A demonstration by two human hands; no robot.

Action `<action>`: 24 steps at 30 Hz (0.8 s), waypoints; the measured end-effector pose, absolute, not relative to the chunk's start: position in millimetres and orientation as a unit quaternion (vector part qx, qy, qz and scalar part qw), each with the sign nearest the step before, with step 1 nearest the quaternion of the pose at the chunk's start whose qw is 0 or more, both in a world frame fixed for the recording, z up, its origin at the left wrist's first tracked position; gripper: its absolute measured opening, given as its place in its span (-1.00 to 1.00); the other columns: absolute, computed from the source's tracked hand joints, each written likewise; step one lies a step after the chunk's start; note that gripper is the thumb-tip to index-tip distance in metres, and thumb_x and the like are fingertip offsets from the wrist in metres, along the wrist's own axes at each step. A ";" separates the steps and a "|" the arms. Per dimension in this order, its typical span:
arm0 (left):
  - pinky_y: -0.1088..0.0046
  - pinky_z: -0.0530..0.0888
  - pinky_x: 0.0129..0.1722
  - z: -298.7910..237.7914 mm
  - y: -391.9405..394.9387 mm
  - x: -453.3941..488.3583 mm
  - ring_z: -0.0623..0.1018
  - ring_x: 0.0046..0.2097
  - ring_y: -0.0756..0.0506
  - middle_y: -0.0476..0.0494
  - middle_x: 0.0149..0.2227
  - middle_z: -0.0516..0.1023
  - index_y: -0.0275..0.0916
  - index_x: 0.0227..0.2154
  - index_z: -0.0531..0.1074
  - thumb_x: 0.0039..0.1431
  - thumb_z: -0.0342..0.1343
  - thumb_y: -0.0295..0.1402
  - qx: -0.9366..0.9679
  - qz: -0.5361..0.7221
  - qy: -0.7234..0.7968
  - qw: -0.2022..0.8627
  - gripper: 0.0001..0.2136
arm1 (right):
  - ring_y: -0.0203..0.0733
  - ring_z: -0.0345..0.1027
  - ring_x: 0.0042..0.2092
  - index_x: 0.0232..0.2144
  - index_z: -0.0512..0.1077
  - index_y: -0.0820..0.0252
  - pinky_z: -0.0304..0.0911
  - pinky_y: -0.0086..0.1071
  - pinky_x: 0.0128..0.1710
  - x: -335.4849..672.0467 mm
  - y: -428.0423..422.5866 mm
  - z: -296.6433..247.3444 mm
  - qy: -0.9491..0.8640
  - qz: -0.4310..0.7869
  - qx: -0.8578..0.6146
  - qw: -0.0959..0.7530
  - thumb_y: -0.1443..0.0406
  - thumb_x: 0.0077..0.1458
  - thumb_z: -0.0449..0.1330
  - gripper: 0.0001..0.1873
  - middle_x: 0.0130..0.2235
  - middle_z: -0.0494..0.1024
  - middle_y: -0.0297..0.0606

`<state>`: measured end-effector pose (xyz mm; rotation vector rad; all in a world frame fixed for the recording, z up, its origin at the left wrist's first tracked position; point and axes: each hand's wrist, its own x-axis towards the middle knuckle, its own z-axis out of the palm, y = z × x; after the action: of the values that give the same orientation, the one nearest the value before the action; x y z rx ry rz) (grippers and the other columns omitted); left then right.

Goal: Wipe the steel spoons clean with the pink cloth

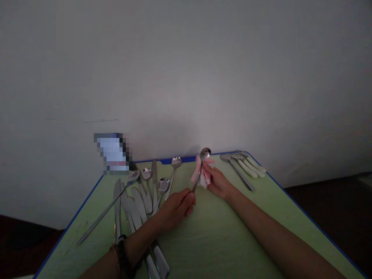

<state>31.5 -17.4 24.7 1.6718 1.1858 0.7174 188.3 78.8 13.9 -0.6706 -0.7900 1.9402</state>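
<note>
My left hand point(178, 207) is closed round the handle end of a metal spoon point(205, 152), which is tilted up over the table with its round bowl at the top. A pink and white cloth point(207, 176) is pinched in my right hand point(217, 181), pressed against the spoon's upper handle just below the bowl. Under and beside my left forearm lie several table knives point(139, 205) and spoons point(147, 174). Beyond my right hand, a long-handled spoon point(238, 172) rests beside cutlery with pale handles point(250, 166).
The green table point(209, 236) has a blue edge and stands against a pale wall point(186, 77). At its back left corner a phone-like screen point(112, 153), blurred out, leans upright. A long-handled spoon point(101, 213) lies slanting near the left edge.
</note>
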 end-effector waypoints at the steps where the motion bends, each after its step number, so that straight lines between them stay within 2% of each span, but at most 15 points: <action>1: 0.52 0.20 -0.52 23.1 -17.4 31.5 0.24 -0.56 0.04 0.09 -0.63 0.22 -0.23 -0.49 0.25 0.28 -0.28 -0.08 0.665 0.300 0.481 0.487 -0.61 | -0.39 0.25 -0.55 -0.51 0.42 0.23 0.14 -0.48 -0.50 188.7 78.4 14.3 -0.318 0.790 -0.271 0.449 0.16 -0.18 0.37 -0.72 -0.58 0.46 -0.43; 6: 0.52 0.17 -0.56 20.9 -17.8 31.2 0.21 -0.58 0.05 0.10 -0.65 0.19 -0.23 -0.52 0.23 0.27 -0.33 -0.01 0.614 0.317 0.481 0.540 -0.54 | -0.39 0.28 -0.52 -0.47 0.42 0.21 0.17 -0.47 -0.45 190.3 76.7 14.2 -0.310 0.812 -0.263 0.418 0.15 -0.22 0.39 -0.68 -0.54 0.49 -0.44; 11: 0.50 0.15 -0.53 24.6 -16.6 32.5 0.18 -0.57 0.05 0.09 -0.65 0.15 -0.22 -0.64 0.17 0.26 -0.28 -0.04 0.658 0.302 0.512 0.463 -0.54 | -0.37 0.30 -0.49 -0.46 0.43 0.22 0.19 -0.46 -0.41 190.9 76.3 13.4 -0.320 0.816 -0.258 0.407 0.15 -0.21 0.39 -0.69 -0.52 0.50 -0.42; 17: 0.51 0.08 -0.56 15.6 -15.0 32.9 0.13 -0.56 0.06 0.12 -0.63 0.08 -0.21 -0.62 0.11 0.21 -0.19 -0.02 0.645 0.317 0.532 0.448 -0.58 | -0.33 0.32 -0.49 -0.43 0.45 0.21 0.19 -0.43 -0.41 191.1 75.8 16.8 -0.321 0.827 -0.245 0.392 0.16 -0.14 0.34 -0.73 -0.50 0.52 -0.38; 24: 0.52 0.05 -0.55 18.4 -14.6 32.3 0.09 -0.53 0.06 0.12 -0.60 -0.01 -0.21 -0.64 0.06 0.17 -0.11 -0.06 0.669 0.288 0.545 0.415 -0.60 | -0.34 0.31 -0.52 -0.48 0.44 0.23 0.19 -0.44 -0.42 191.3 75.3 16.9 -0.336 0.824 -0.243 0.385 0.14 -0.12 0.33 -0.73 -0.59 0.48 -0.40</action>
<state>32.3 -14.6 18.4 1.6797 1.3703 0.7237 191.3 75.3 16.9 -0.6199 -0.8550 2.1000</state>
